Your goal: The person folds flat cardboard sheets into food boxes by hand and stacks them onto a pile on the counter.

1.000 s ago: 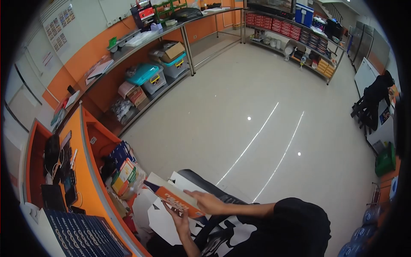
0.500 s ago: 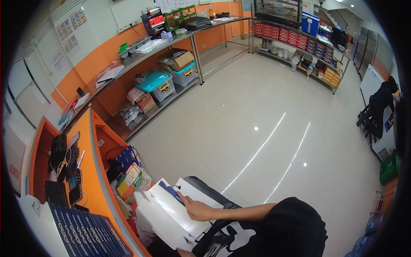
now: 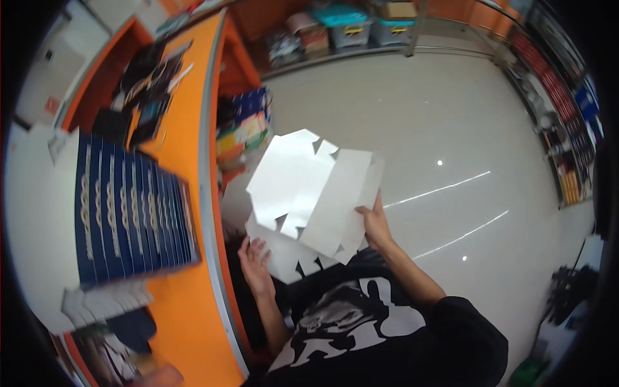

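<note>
A white unfolded cardboard box blank (image 3: pixel 290 174) is held up over my lap, its slotted flaps and crease lines showing. My right hand (image 3: pixel 375 226) grips its right edge, thumb on top and fingers underneath. Below the blank's lower left side, my left hand (image 3: pixel 258 266) is open, palm up with fingers spread, close to the edge of a second white blank (image 3: pixel 284 255). That lower blank lies partly hidden under the first, over my lap.
On the orange counter (image 3: pixel 187 293) at left stands a stack of dark blue printed boxes (image 3: pixel 132 213). Phones (image 3: pixel 151 119) and cables lie farther along it. Packets (image 3: pixel 242 135) fill the space beside the counter. Lidded plastic bins (image 3: pixel 348 29) sit on a low shelf at the back.
My view has swung down and left. The white blank is now raised and spread in my right hand, which has moved to its right edge. My left hand has come into fuller view.
</note>
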Tool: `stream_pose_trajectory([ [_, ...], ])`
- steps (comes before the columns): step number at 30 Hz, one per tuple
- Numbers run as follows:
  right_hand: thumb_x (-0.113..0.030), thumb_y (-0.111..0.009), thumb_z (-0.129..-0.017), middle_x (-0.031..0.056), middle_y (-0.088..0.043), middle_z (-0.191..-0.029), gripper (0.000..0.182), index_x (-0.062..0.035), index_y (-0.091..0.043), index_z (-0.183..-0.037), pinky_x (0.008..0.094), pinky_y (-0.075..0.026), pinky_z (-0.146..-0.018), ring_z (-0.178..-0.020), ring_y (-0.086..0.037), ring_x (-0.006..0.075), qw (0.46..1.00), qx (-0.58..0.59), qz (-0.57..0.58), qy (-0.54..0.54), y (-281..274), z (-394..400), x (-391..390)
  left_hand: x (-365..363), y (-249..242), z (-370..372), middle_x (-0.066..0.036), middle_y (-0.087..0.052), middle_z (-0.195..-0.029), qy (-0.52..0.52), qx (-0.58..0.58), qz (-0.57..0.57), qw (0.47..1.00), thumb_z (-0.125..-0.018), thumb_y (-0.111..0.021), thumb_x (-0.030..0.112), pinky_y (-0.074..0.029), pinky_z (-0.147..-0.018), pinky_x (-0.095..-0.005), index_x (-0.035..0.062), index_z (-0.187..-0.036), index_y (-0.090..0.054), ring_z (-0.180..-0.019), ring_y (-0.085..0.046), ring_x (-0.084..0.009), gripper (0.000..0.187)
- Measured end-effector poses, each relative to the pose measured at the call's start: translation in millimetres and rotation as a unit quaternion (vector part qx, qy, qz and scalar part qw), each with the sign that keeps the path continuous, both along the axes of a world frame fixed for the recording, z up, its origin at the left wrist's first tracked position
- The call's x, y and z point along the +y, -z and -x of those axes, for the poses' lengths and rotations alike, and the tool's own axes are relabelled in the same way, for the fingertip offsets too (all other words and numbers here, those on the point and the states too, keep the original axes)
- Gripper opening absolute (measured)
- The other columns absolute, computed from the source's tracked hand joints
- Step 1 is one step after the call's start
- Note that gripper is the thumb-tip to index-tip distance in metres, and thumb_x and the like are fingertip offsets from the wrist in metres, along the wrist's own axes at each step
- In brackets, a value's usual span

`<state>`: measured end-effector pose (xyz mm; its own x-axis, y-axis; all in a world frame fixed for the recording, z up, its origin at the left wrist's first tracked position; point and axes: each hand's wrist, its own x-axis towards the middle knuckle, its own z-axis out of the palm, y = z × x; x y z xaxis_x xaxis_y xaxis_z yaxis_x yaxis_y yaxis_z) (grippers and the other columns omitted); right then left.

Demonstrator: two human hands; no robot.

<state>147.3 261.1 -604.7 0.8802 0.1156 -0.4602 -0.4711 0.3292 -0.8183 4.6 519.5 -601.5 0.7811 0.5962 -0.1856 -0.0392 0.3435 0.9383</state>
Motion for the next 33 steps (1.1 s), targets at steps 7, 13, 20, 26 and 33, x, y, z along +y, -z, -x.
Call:
stream_pose_trajectory([
  [7,0.013,-0.055,-0.078,0.0206,-0.049,-0.138,0.086,-0.0042,-0.019,-0.155,0.0406,-0.045,-0.105,-0.125,-0.053,0.0332,0.982,-0.008,0.061,-0.181,29.0,43.2,12.5,-41.4,-1.8,-55.3,-0.008,-0.059,-0.115,0.084,0.073,-0.004,0.994,-0.107,-0.046,0.042,-0.051,-0.082,-0.0340,0.0105,-0.141,-0.044,-0.101,-0.062,-0.0189,0.046],
  [13,0.006,-0.055,-0.076,0.0337,-0.040,-0.143,0.092,0.0059,-0.007,-0.154,0.0421,-0.037,-0.112,-0.132,-0.046,0.0479,0.862,-0.307,0.241,-0.325,21.5,51.3,9.5,-63.5,-33.2,-157.1,-0.008,-0.060,-0.096,0.161,0.242,0.021,0.957,-0.096,-0.059,0.053,-0.053,-0.065,-0.0345,0.0178,-0.151,-0.033,-0.085,-0.065,-0.0167,0.069],
  [20,0.002,-0.062,-0.081,0.0320,-0.043,-0.138,0.089,0.0050,-0.014,-0.155,0.0435,-0.034,-0.113,-0.129,-0.047,0.0444,0.810,-0.406,0.284,-0.313,-18.2,53.2,16.6,-46.4,-26.6,-165.4,-0.010,-0.064,-0.090,0.261,0.162,-0.077,0.949,-0.091,-0.067,0.017,-0.059,-0.059,-0.0334,0.0042,-0.143,-0.043,-0.068,-0.066,-0.0175,0.058],
  [26,-0.013,-0.058,-0.101,0.0202,-0.062,-0.119,0.043,0.0066,-0.047,-0.137,0.0362,-0.047,-0.094,-0.108,-0.061,0.0277,0.934,-0.208,0.241,-0.165,-38.8,23.3,3.7,-60.6,-36.9,-131.7,-0.010,-0.064,-0.112,0.135,0.077,0.086,0.984,-0.093,-0.062,0.006,-0.057,-0.080,-0.0332,0.0022,-0.131,-0.053,-0.098,-0.065,-0.0156,0.040],
  [33,-0.020,-0.058,-0.103,0.0248,-0.061,-0.131,0.055,0.0052,-0.036,-0.147,0.0362,-0.047,-0.097,-0.114,-0.063,0.0344,0.901,-0.259,0.330,-0.107,-3.6,26.6,3.0,-75.4,-22.5,-115.1,-0.005,-0.064,-0.123,0.151,-0.036,0.229,0.961,-0.093,-0.068,0.009,-0.049,-0.098,-0.0342,0.0045,-0.147,-0.042,-0.111,-0.062,-0.0156,0.060],
])
